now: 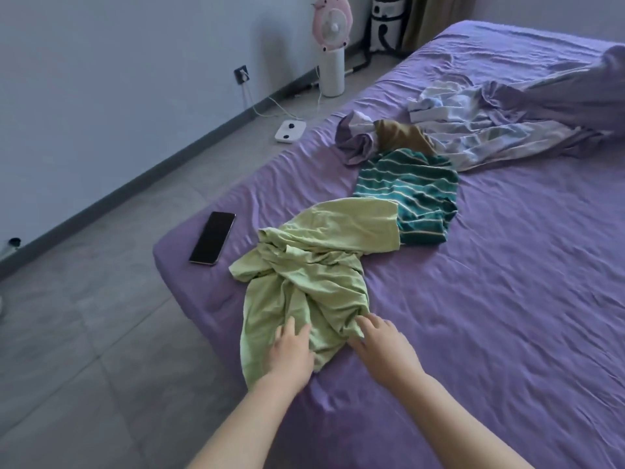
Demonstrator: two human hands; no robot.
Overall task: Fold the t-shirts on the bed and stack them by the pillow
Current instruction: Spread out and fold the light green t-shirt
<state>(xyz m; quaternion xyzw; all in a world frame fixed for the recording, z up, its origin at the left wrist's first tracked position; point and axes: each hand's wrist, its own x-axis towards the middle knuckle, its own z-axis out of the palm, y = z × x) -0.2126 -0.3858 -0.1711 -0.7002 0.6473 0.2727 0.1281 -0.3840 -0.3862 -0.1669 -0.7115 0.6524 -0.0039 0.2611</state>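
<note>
While left hand (291,346) and right hand (385,340) rest spread, unclenched, on the crumpled light-green t-shirt (304,282) at the bed (507,299) corner, nothing is folded: striped t-shirt (412,194) beyond it, brown garment (402,137) farther, possibly another.

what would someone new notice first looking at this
Probably the two hands, left hand and right hand, resting open on a crumpled light green t-shirt at the near corner of the purple bed. Just beyond it lies a bunched teal striped t-shirt, and a dark phone sits flat near the bed's left edge.
</note>
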